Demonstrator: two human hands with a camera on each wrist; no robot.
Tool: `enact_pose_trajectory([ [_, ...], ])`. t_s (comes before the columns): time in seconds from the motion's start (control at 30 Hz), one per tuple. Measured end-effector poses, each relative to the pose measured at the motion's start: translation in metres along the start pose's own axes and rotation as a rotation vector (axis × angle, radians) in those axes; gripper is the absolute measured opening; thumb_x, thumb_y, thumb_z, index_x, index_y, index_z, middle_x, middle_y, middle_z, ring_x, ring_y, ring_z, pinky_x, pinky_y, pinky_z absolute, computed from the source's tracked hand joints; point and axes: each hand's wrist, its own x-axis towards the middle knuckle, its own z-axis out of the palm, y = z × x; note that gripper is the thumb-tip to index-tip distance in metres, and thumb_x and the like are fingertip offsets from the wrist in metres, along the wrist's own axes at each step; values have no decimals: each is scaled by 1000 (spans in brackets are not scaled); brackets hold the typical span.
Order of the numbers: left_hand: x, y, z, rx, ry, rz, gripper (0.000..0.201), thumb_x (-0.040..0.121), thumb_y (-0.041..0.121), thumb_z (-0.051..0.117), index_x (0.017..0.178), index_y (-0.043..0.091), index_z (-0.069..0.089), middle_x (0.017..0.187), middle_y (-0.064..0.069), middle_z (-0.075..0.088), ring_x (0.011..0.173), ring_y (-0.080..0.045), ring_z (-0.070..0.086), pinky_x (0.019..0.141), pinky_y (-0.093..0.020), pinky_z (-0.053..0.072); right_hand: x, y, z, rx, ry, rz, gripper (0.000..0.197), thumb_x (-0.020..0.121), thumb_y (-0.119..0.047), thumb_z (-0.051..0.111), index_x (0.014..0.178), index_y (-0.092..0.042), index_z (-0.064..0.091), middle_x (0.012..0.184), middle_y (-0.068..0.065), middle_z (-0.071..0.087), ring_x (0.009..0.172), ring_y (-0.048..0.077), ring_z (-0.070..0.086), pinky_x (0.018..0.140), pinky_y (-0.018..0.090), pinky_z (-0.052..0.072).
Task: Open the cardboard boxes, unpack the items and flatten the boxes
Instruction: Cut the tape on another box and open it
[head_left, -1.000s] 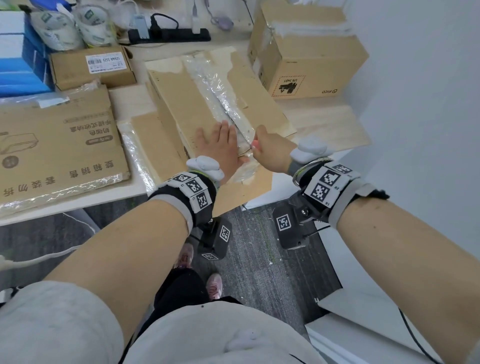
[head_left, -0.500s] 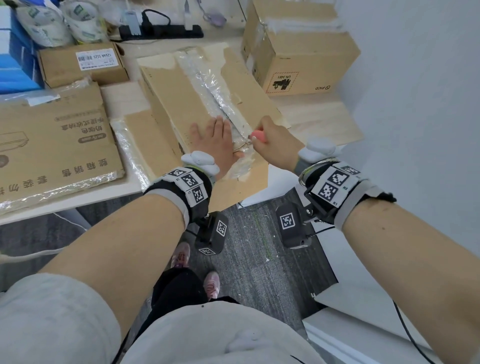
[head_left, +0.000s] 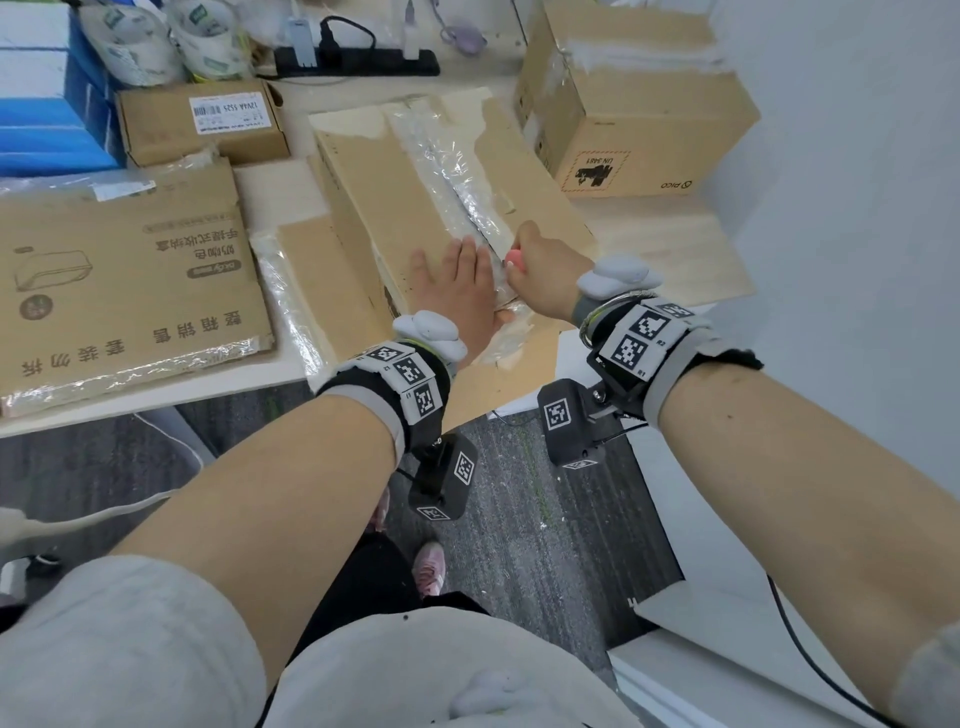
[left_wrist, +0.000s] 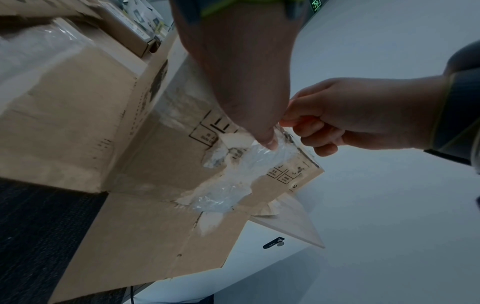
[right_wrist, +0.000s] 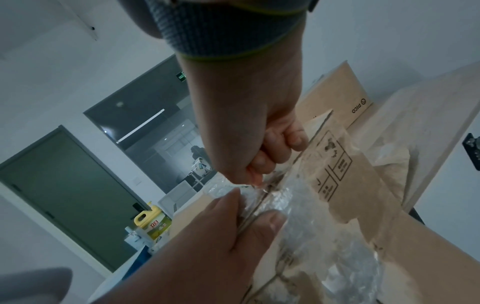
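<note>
While left hand (head_left: 457, 291) presses flat on cardboard box (head_left: 395, 208), right hand (head_left: 540, 270) grips pink-handled tool (head_left: 517, 258) (blade hidden) at taped seam (head_left: 462, 192).

Pink tool (head_left: 515, 258) mostly hidden in right hand (head_left: 545, 275), blade unseen, box (head_left: 395, 208) contents unseen

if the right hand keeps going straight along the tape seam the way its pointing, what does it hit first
Probably nothing soon: the right hand points its pink-handled cutter along the clear tape strip on the long brown cardboard box. Beyond that box's far end lies the black power strip, though depth is unclear.
</note>
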Motion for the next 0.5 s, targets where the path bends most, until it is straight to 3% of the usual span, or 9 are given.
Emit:
enact_pose_trajectory([
  [0.1, -1, -1, -1, -4, 3, 21, 77, 97, 56, 31, 153, 12, 2, 160, -15, 6, 147, -28, 6, 114, -60, 8, 0, -4, 2, -28, 7, 5, 28, 100, -22, 37, 120, -2, 37, 96, 13, 59, 75, 27, 51, 64, 32, 34],
  [0.17, -2, 0, 0, 0, 2, 31, 77, 97, 56, 31, 153, 12, 3, 160, -15, 6, 147, -29, 6, 113, -60, 8, 1, -6, 0, -37, -33, 13, 32, 101, -20, 37, 124, 1, 35, 99, 11, 56, 80, 27, 50, 67, 32, 33],
  [0.27, -3, -1, 1, 9, 10, 39, 76, 97, 57, 30, 153, 12, 4, 159, -16, 6, 147, -30, 7, 113, -61, 8, 3, -6, -5, -49, -73, 20, 30, 100, -19, 39, 123, 1, 38, 107, 17, 58, 89, 29, 54, 69, 31, 33],
  [0.4, 1, -2, 0, 5, 0, 28, 74, 97, 57, 30, 153, 16, 6, 159, -16, 8, 147, -30, 7, 113, -61, 8, 2, -7, -4, -50, -54, 40, 29, 100, -18, 37, 121, 1, 39, 94, 11, 52, 82, 28, 52, 67, 31, 32],
  [0.5, 0, -2, -1, 10, -3, 29, 72, 97, 57, 30, 153, 19, 6, 159, -15, 8, 147, -29, 8, 113, -61, 9, 1, -9, -6, -98, -99, 36, 29, 100, -17, 36, 122, 1, 39, 103, 18, 57, 88, 31, 55, 67, 31, 33],
])
